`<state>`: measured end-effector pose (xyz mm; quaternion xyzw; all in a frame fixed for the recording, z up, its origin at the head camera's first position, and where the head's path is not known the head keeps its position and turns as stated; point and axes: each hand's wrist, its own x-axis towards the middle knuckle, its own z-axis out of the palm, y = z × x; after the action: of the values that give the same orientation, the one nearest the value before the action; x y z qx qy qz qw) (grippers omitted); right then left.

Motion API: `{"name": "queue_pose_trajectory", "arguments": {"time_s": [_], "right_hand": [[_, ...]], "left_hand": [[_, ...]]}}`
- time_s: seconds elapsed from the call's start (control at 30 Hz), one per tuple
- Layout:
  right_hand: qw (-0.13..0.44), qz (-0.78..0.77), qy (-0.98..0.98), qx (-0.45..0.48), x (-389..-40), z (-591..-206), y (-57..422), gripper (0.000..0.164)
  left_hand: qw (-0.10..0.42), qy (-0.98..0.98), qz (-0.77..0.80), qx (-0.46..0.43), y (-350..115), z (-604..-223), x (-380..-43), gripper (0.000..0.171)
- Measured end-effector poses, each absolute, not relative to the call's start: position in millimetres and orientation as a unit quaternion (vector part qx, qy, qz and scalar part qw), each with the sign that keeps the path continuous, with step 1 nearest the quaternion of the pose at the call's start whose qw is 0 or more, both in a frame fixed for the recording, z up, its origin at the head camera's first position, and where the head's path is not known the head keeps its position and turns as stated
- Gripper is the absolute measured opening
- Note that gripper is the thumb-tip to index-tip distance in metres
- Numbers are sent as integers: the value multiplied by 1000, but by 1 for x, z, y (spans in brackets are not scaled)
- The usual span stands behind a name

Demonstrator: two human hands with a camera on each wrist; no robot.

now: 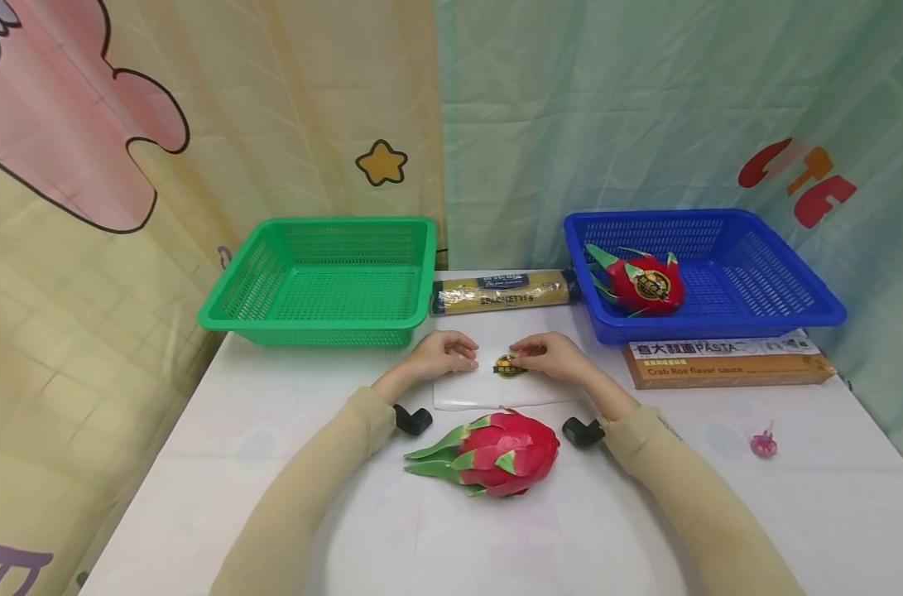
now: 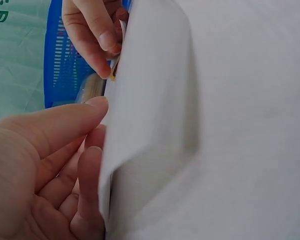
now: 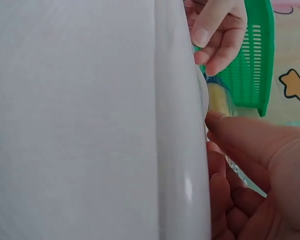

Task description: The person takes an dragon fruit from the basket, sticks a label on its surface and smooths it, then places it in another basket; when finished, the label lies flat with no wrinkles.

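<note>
My right hand [image 1: 551, 356] pinches one edge of a black-and-gold sticker [image 1: 507, 366] between thumb and fingertips. The sticker is over a white sheet [image 1: 462, 396] on the table. To its left, my left hand [image 1: 439, 356] has loosely bent fingers with nothing held, close to the sheet. A red dragon fruit [image 1: 514, 454] with green leaf tips lies in front of both hands, its leaves pointing left. In the blue basket [image 1: 786, 319] sits another dragon fruit [image 1: 648, 285], which bears a similar round sticker.
A green basket [image 1: 421, 310] stands back left. Between the baskets lies a spaghetti pack [image 1: 506, 292]. A brown pasta box [image 1: 727, 372] lies before the blue basket, and a small pink wrapped candy [image 1: 764, 444] is at the right. Black wrist mounts [image 1: 414, 420] hang by both sleeves.
</note>
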<state>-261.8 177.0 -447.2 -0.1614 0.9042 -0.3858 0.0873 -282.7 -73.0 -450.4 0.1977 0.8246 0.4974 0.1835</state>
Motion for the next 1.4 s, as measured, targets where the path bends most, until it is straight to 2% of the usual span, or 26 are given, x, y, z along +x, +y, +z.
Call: {"name": "queue_pose_trajectory", "arguments": {"time_s": [0.2,0.53,0.77,1.0,1.17,1.27,1.4], "right_hand": [[76,-377,910,-154,-262,-450,177,25],[59,-365,919,-138,-263,-448,174,16],[94,-354,920,-139,-260,-442,174,13],[117,-448,875,-141,-250,-437,180,13],[90,-489,853,-158,-231,-428,185,17],[77,-515,837,-166,-218,-420,187,18],[92,-557,807,-173,-197,-408,185,20]], "left_hand": [[142,837,479,223,-72,-456,-283,30],[130,840,467,244,-71,-454,-282,28],[123,842,463,246,-69,-455,-283,28],[113,858,439,242,-68,-455,-281,27],[110,872,415,237,-72,-437,-268,25],[106,865,413,264,-78,-422,-252,26],[157,838,404,331,-85,-406,-219,41]]}}
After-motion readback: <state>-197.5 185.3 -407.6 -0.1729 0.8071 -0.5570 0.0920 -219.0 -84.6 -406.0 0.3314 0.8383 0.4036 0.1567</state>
